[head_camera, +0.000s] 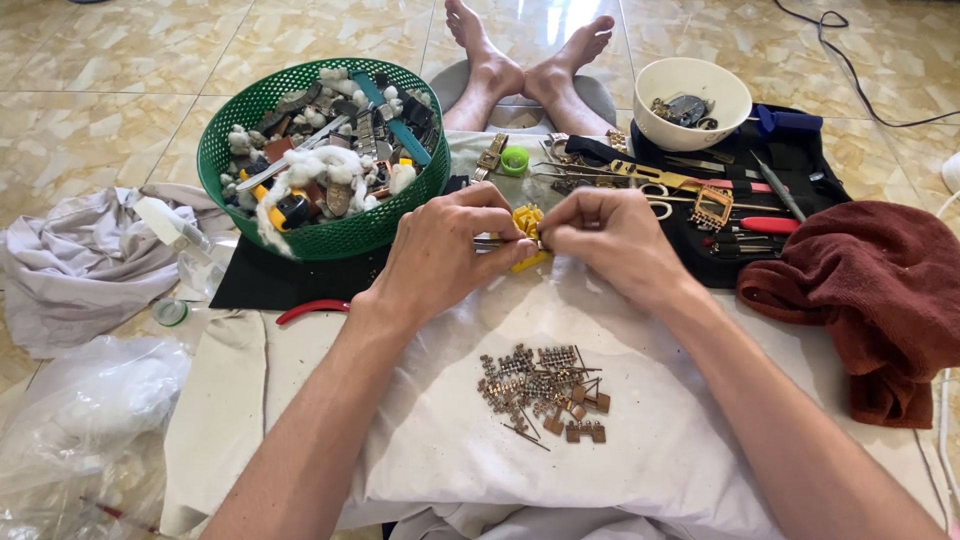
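My left hand (440, 255) and my right hand (610, 245) meet over a white cloth (450, 430), fingertips pinched together on a small yellow tool (527, 222) and a thin metal piece that the fingers mostly hide. In front of my hands, on the cloth, lies a pile of small copper-coloured watch-band links and pins (545, 390). Both forearms reach in from the bottom of the head view.
A green basket (330, 240) of cotton, straps and tools stands at the back left. A white bowl (690, 95) and a black tool mat (800, 160) with tweezers and screwdrivers lie at the back right. A dark red towel (870, 280) is right; grey cloth (80, 270) and plastic bags left.
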